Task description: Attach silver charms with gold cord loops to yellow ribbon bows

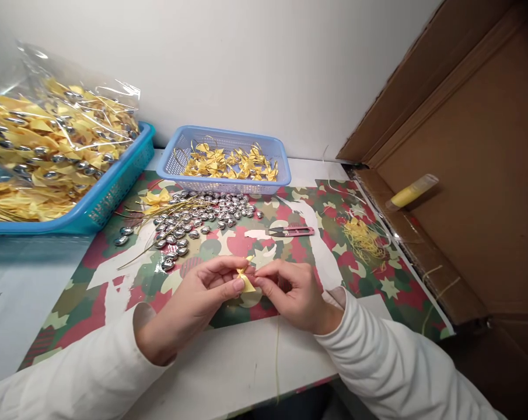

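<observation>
Over the near part of the table, my left hand [202,291] pinches a small yellow ribbon bow [247,283] between thumb and fingers. My right hand [292,289] is closed beside it, thumb and forefinger pressed together at the bow's middle. A thin yellowish thread [278,361] runs down from beneath the right hand over the table's front edge; its upper end is hidden by the fingers. Many silver beads [182,233] lie loose beyond the left hand, with gold cords [176,205] and a yellow bow [156,200] at their edge. Pink thread snips [291,231] rest beyond the right hand.
A blue basket [285,169] of yellow bows with gold cords stands at the back. At left, a larger blue basket [145,140] holds a plastic bag [110,87] full of beaded bows. Right lie tangled yellow threads [364,242], a cardboard wall [474,146] and a yellow-filled tube [412,191].
</observation>
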Tool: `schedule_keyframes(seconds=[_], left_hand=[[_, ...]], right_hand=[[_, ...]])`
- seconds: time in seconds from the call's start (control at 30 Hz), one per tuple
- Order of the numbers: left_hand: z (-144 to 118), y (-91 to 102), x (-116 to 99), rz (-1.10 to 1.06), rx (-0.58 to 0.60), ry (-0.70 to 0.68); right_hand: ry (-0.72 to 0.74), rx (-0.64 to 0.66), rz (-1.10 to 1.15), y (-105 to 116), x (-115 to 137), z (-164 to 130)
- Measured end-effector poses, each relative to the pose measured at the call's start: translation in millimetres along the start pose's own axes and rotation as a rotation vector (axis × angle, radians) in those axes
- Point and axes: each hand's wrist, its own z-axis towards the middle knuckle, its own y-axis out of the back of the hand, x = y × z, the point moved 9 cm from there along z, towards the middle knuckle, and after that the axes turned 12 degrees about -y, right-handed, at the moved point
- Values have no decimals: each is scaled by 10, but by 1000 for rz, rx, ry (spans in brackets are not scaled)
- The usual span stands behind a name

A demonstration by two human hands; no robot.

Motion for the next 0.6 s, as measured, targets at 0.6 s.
schedule_keyframes(seconds=[0.6], left_hand=[[-100,-130,56,-75,107,154]], right_hand=[[203,-87,-55,9,154,-73]])
